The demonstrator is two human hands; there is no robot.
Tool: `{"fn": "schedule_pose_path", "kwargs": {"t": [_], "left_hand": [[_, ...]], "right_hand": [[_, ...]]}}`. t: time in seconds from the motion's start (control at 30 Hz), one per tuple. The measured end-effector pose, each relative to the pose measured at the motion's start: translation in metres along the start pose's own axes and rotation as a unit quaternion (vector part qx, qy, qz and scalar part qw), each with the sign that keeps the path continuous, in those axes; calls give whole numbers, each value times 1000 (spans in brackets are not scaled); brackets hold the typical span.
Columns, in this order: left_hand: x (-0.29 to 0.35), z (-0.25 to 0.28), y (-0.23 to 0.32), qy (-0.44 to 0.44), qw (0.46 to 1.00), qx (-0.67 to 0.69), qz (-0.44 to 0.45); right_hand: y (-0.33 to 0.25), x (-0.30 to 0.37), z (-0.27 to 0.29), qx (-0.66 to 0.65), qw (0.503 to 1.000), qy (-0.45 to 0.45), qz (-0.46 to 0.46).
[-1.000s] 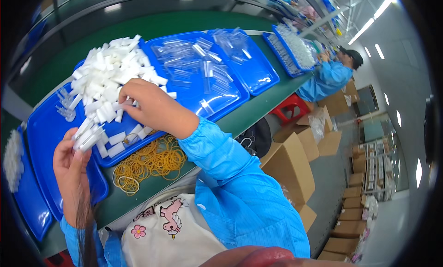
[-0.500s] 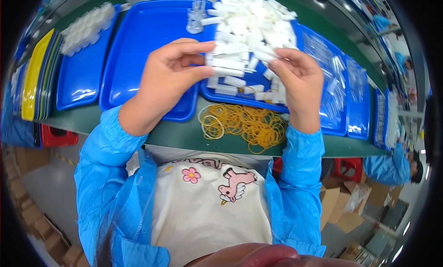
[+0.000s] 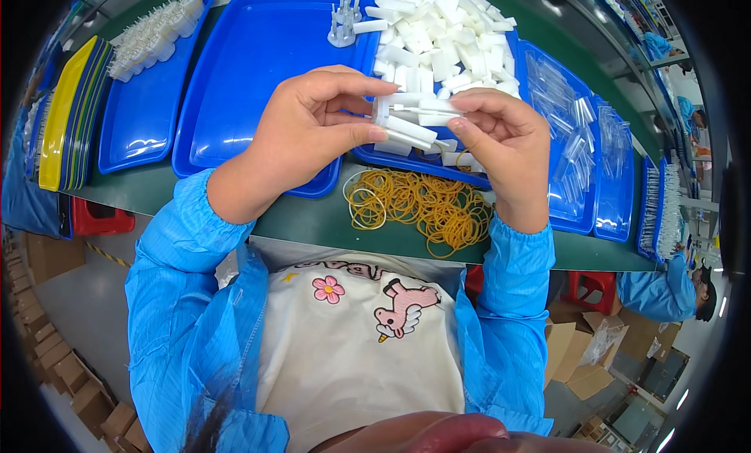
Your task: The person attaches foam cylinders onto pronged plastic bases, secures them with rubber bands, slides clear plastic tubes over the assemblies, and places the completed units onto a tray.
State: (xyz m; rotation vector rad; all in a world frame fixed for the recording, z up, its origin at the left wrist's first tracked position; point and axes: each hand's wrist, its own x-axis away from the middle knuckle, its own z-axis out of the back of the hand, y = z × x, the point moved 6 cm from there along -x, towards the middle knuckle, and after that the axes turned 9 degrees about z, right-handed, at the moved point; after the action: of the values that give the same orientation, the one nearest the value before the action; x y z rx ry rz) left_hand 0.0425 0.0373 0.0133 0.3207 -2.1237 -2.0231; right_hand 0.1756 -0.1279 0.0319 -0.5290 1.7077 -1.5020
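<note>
Between the thumb and fingers of my left hand (image 3: 309, 124) is a clear round pronged holder (image 3: 381, 111), tipped on its side with its prongs toward the right. White sleeves (image 3: 411, 130) sit on some of its prongs. My right hand (image 3: 507, 144) pinches another white sleeve (image 3: 438, 106), lined up with a thin prong; whether the prong has entered it I cannot tell. Just behind both hands rises a heap of loose white sleeves (image 3: 446, 42) in a blue tray. A second clear pronged holder (image 3: 342, 26) stands upright left of the heap.
Tangled yellow rubber bands (image 3: 426, 206) lie at the table's near edge. A large blue tray (image 3: 235, 70) is on the left, beside a tray of clear pronged pieces (image 3: 156, 38) and stacked trays (image 3: 66, 113). Clear tubes (image 3: 575, 144) fill trays on the right. A co-worker (image 3: 661, 293) sits far right.
Both hands have shifted slightly right, and the holder now shows more clearly. My right hand has brought its sleeve to the prongs. The whole view has tilted a little.
</note>
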Motion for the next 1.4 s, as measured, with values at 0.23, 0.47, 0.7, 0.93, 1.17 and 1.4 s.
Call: {"fn": "schedule_pose_path", "kwargs": {"t": [0.23, 0.47, 0.7, 0.93, 1.17, 1.4], "left_hand": [[0, -6, 2, -4, 997, -79, -20], [-2, 0, 3, 40, 999, -21, -26], [-8, 2, -3, 54, 994, 88, 35], [-2, 5, -13, 7, 985, 153, 80], [4, 1, -14, 14, 983, 180, 40], [58, -3, -15, 16, 983, 149, -111]], "right_hand": [[9, 2, -21, -23, 1000, 2, -18], [0, -7, -24, 76, 991, -42, 99], [-32, 6, 112, 483, 837, 191, 174], [19, 23, 157, 628, 772, 55, 79], [15, 32, 157, 581, 807, 90, 50], [-11, 64, 135, 186, 964, 186, 46]]}}
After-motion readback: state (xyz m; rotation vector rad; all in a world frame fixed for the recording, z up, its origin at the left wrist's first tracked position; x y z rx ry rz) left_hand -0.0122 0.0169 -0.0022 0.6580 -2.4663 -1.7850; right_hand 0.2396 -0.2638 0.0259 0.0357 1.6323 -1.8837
